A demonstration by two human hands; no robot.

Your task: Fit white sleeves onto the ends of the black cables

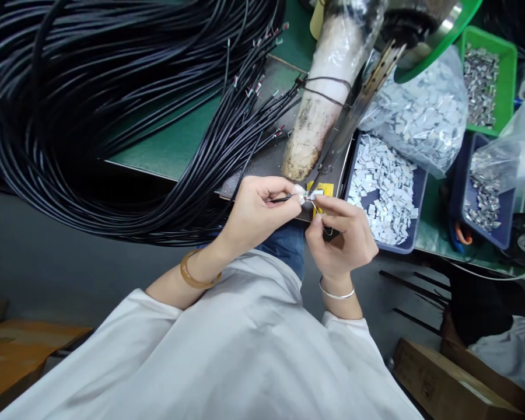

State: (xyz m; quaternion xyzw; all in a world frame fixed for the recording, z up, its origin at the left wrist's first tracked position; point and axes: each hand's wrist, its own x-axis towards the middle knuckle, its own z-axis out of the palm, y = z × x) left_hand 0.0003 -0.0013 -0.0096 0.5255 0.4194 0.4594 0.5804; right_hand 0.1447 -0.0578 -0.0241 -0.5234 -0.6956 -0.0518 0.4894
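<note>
My left hand [265, 204] is closed in a pinch on the end of a black cable [281, 199]. Facing it, my right hand [345, 230] is closed too, its fingertips pinching a thin pale wire [314, 205]. A small white piece [317, 193] shows at the right index fingertip; how it joins the cable end is too small to tell. Just above the fingertips a narrow pointed metal tip [318, 174] comes down from a long perforated metal bar [371, 81]. Something yellow [328, 188] lies behind the fingers.
A large bundle of black cables [114, 116] covers the bench's left. A plastic-wrapped duct [319, 99] hangs over the middle. To the right are a bin of small white pieces [382, 192], a bulging clear bag [424, 111], a green bin [510, 76] and a blue bin [503, 230] of metal parts.
</note>
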